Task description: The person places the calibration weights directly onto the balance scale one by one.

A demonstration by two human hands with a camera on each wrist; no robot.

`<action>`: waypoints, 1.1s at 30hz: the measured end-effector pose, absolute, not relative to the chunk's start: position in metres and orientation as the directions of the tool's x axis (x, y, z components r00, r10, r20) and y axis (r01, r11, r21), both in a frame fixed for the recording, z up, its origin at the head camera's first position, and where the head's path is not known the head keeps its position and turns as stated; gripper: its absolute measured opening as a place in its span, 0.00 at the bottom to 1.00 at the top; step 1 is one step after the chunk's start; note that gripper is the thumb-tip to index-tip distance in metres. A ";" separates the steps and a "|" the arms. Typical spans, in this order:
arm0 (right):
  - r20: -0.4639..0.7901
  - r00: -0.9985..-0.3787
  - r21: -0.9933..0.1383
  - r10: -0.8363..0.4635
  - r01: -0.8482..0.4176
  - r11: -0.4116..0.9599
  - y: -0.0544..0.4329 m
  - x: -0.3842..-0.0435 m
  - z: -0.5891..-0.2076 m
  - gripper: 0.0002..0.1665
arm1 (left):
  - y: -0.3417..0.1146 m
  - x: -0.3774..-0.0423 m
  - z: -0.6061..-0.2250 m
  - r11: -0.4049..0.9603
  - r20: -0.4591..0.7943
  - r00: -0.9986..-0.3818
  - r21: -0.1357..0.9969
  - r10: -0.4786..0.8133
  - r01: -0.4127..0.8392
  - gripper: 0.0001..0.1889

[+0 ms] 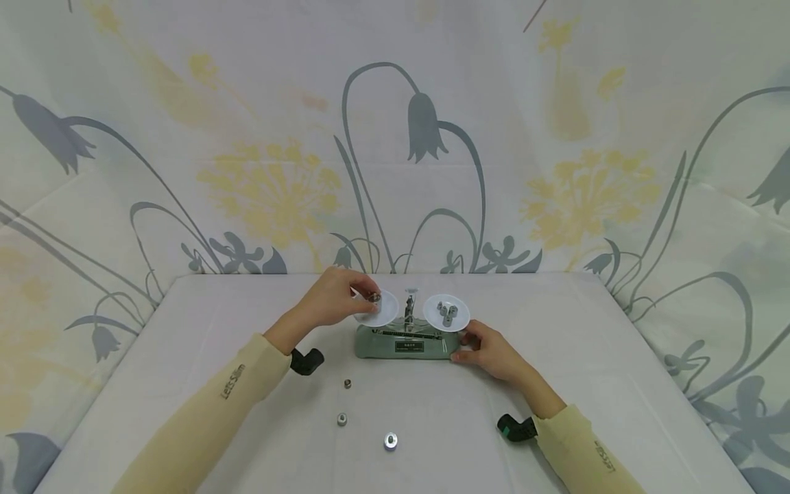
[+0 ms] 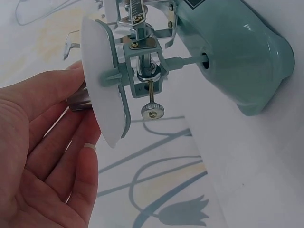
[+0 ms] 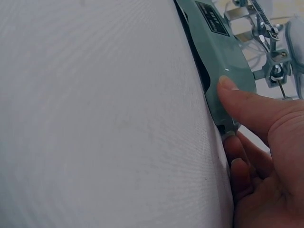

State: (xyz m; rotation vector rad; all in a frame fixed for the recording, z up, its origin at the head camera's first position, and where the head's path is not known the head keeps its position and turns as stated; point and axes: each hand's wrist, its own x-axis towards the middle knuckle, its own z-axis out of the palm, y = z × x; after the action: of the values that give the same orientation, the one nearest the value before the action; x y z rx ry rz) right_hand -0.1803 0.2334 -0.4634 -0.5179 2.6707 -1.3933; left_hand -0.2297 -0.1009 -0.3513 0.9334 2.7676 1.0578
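A green balance scale (image 1: 378,348) stands on the white table, with a white pan on each side. At the left pan (image 1: 389,312), my left hand (image 1: 333,298) pinches a metal weight (image 1: 374,298) between thumb and fingers. The left wrist view shows that weight (image 2: 80,100) against the pan's upper face, partly hidden by the fingers. Several small metal weights (image 1: 453,311) lie on the right pan (image 1: 462,318). My right hand (image 1: 494,351) grips the right end of the scale's base, thumb (image 3: 237,94) on its front and the other fingers behind.
Three loose weights rest on the table before the scale: a small one (image 1: 348,383), a medium one (image 1: 342,419) and a larger one (image 1: 391,441). Behind the table (image 1: 592,343) hangs a flower-patterned cloth (image 1: 395,185). A black wrist device (image 1: 517,428) sits under the right sleeve.
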 end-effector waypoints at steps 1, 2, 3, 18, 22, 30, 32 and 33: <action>0.077 -0.939 -0.810 -0.334 -0.254 0.529 0.235 -0.182 -0.465 0.28 | -0.101 -0.230 -0.351 0.586 0.176 -0.816 0.615 0.550 0.528 0.10; 0.074 -0.940 -0.810 -0.334 -0.252 0.530 0.236 -0.183 -0.467 0.29 | -0.100 -0.231 -0.351 0.587 0.177 -0.815 0.612 0.552 0.530 0.10; 0.070 -0.940 -0.811 -0.334 -0.249 0.530 0.237 -0.184 -0.468 0.29 | -0.100 -0.232 -0.351 0.587 0.176 -0.815 0.611 0.553 0.531 0.10; 0.093 -0.935 -0.822 -0.342 -0.266 0.503 0.236 -0.185 -0.470 0.30 | -0.095 -0.233 -0.352 0.599 0.182 -0.821 0.602 0.541 0.528 0.10; 0.093 -0.938 -0.812 -0.335 -0.266 0.520 0.236 -0.185 -0.471 0.30 | -0.095 -0.233 -0.354 0.592 0.189 -0.820 0.607 0.541 0.530 0.10; 0.093 -0.942 -0.787 -0.322 -0.268 0.555 0.235 -0.185 -0.471 0.28 | -0.094 -0.233 -0.357 0.581 0.200 -0.820 0.616 0.537 0.531 0.10; 0.089 -0.942 -0.790 -0.324 -0.265 0.553 0.235 -0.185 -0.471 0.29 | -0.094 -0.234 -0.358 0.581 0.192 -0.824 0.626 0.532 0.521 0.10; 0.087 -0.942 -0.792 -0.325 -0.263 0.551 0.235 -0.185 -0.471 0.29 | -0.095 -0.234 -0.359 0.581 0.190 -0.825 0.627 0.532 0.519 0.10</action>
State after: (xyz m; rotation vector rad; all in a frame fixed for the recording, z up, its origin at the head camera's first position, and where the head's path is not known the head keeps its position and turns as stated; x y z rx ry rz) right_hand -0.1845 0.2355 -0.4707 -0.5132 2.7040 -1.3636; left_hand -0.2336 -0.0945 -0.3585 0.9225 2.7761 1.0920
